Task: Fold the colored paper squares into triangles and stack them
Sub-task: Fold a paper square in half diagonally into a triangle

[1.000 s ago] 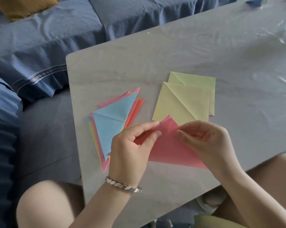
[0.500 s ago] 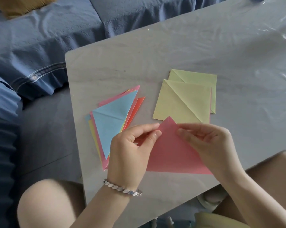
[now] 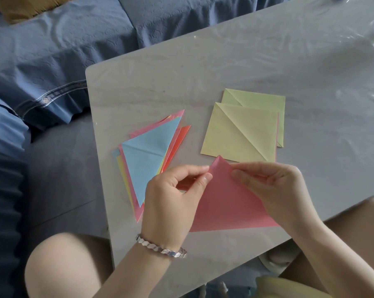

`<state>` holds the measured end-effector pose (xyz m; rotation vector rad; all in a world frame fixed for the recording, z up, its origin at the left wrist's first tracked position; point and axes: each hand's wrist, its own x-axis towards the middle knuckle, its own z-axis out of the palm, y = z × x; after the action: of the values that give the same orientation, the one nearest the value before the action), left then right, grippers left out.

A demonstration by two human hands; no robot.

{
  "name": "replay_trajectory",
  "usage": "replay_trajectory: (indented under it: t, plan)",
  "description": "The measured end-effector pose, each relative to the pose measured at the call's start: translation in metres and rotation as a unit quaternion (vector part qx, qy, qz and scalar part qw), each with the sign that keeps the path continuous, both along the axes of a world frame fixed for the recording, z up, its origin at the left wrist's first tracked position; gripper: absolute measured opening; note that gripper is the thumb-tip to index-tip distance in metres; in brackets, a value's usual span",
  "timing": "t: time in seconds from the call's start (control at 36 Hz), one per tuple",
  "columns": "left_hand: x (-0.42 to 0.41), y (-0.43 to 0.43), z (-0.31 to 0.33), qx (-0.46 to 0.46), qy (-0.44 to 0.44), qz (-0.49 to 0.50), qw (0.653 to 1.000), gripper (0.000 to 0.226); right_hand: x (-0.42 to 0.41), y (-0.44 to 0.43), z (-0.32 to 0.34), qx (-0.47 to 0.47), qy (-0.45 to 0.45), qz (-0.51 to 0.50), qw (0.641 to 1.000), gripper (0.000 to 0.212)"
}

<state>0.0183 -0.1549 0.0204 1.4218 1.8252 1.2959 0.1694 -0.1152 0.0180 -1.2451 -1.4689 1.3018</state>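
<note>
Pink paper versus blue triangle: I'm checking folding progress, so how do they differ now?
The pink paper is pinched near its top corner by the left hand and right hand; the blue triangle lies untouched atop the stack. The pink paper's tip is puckered, while the blue triangle lies flat. The blue triangle shows a crease across it; the pink paper shows none. Both are triangular.

Triangle stack (image 3: 147,160) left of squares (image 3: 235,134)

a pale grey tabletop (image 3: 235,67) under wrinkled clear plastic (image 3: 354,39) catches daylight; behind it a sofa (image 3: 74,46) draped in blue cloth, a mustard cushion (image 3: 29,6) at its corner.
</note>
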Motion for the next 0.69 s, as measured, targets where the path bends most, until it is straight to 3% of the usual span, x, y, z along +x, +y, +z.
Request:
replay_trajectory:
  t: [0.19,0.36,0.44,0.5,0.58,0.69]
  plan:
    - [-0.002,-0.004,0.0,-0.091,-0.028,-0.044,0.994,0.034,0.011,0.011,0.005,0.032,-0.142,0.135,0.98,0.021]
    - [-0.006,0.001,-0.003,-0.176,-0.009,-0.145,0.974,0.02,0.009,0.033,0.009,0.134,-0.276,0.285,0.908,0.011]
    - [-0.009,0.012,-0.012,-0.168,-0.045,-0.085,0.981,0.013,0.003,0.042,-0.003,0.304,-0.325,0.247,0.861,0.019]
    - [-0.014,0.022,-0.023,-0.176,-0.082,-0.012,0.981,0.018,-0.001,0.043,-0.015,0.363,-0.359,0.205,0.835,0.029]
    - [-0.025,0.034,-0.04,-0.195,-0.133,0.084,0.968,0.02,-0.007,0.033,-0.034,0.349,-0.36,0.218,0.837,0.034]
    - [-0.032,0.039,-0.061,-0.213,-0.086,0.127,0.965,0.023,-0.01,0.009,-0.066,0.306,-0.406,0.3,0.808,0.042]
